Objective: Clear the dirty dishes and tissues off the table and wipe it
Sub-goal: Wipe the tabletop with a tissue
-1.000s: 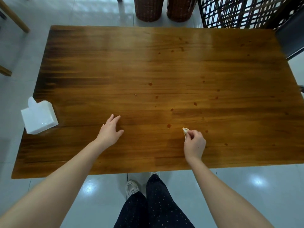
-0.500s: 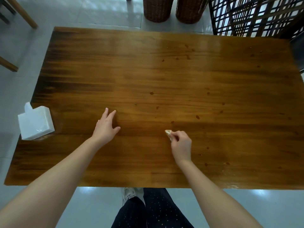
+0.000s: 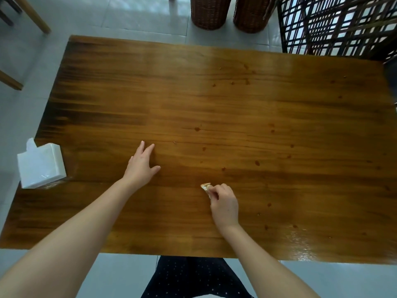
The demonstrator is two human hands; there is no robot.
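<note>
Moved: right hand (image 3: pixel 224 204) and wad (image 3: pixel 205 186) are carried leftward over the table (image 3: pixel 214 100) since the earlier frames; the dark spot once seen left of the wad is now seen beyond it, to its right. Left hand (image 3: pixel 140 166) is kept in much the same place.
Box: a white box (image 3: pixel 40 166) of tissues is set at the table's left edge, one sheet raised from its top, well apart from both hands.
Baskets: two wicker baskets (image 3: pixel 207 11) are stood side by side on the floor (image 3: pixel 107 16) beyond the far edge.
Screen: a dark lattice screen (image 3: pixel 335 24) is seen past the far right corner.
Legs: pale wooden legs (image 3: pixel 32 16) are seen at the far left, off the table.
Spots: small dark spots (image 3: pixel 257 162) are scattered over the table's right half, the nearest lying just beyond the right hand.
Trousers: dark dotted trousers (image 3: pixel 193 278) are seen below the near edge.
In the way: the left hand is laid on the wood left of the wad, well apart from it.
Left hand: palm down, fingers straight and spread, nothing held.
Right hand: fingers are curled, and the wad is pinched between thumb and fingertips.
Wad: small, crumpled and stained yellowish; it is held at the fingertips, projects from the hand's far left side, and is pressed to the wood in the near half of the table.
</note>
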